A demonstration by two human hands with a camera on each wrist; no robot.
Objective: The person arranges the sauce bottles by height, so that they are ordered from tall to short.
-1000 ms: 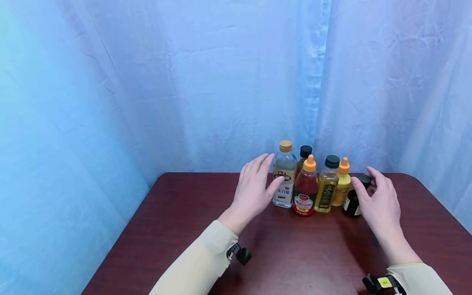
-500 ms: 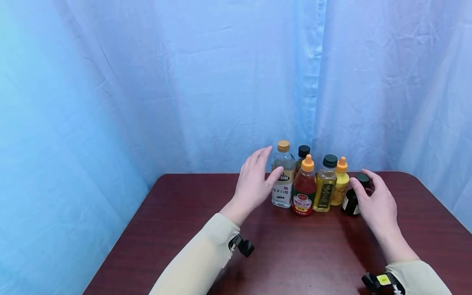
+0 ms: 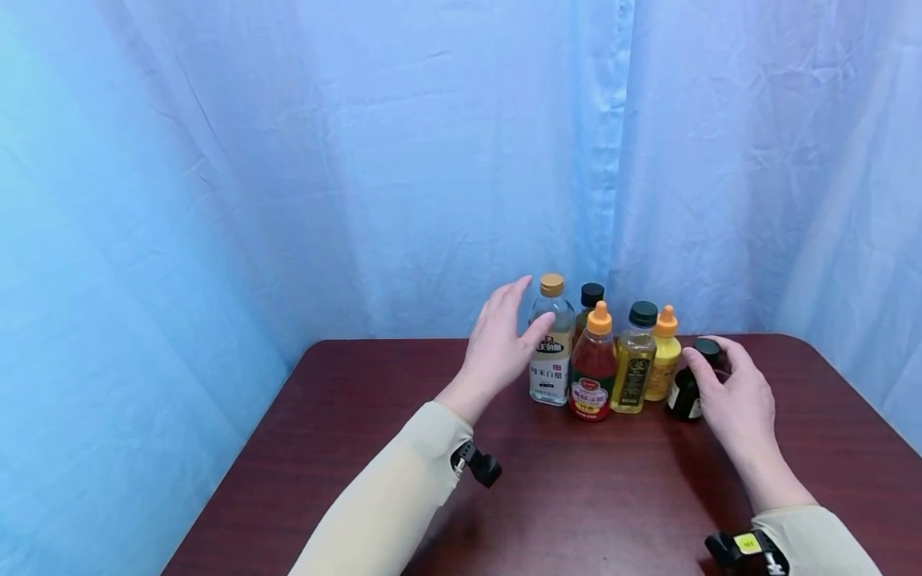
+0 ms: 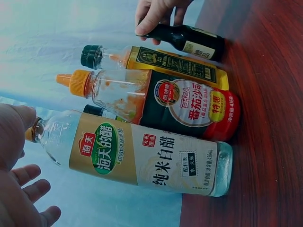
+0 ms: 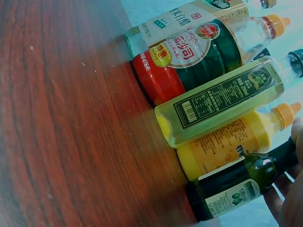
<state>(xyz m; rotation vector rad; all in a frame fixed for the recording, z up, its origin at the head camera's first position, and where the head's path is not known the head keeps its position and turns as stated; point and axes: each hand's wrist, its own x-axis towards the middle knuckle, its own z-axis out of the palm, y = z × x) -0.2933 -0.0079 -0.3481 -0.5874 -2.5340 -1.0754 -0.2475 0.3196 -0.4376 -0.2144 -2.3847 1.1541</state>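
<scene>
A clear white-vinegar bottle (image 3: 550,376) with a tan cap stands upright at the left end of the bottle group. Beside its neck is my left hand (image 3: 499,344), fingers extended and thumb apart; in the left wrist view the thumb overlaps the cap, and contact cannot be told. At the group's right end stands a dark green olive oil bottle (image 5: 232,189). My right hand (image 3: 740,400) grips its neck between thumb and fingers, with the bottle's base on the table. A red ketchup bottle (image 4: 184,101) with an orange nozzle stands next to the vinegar.
Between the ends stand a square bottle of yellow oil (image 5: 218,104) and a yellow squeeze bottle (image 5: 222,146). A black-capped bottle (image 3: 592,296) is mostly hidden behind the ketchup. The dark red wooden table (image 3: 576,496) meets a pale blue curtain (image 3: 432,160) at the back.
My left hand has risen slightly beside the vinegar bottle's neck. My right hand's fingers have drawn closer around the olive oil bottle's neck. The bottles stand as before.
</scene>
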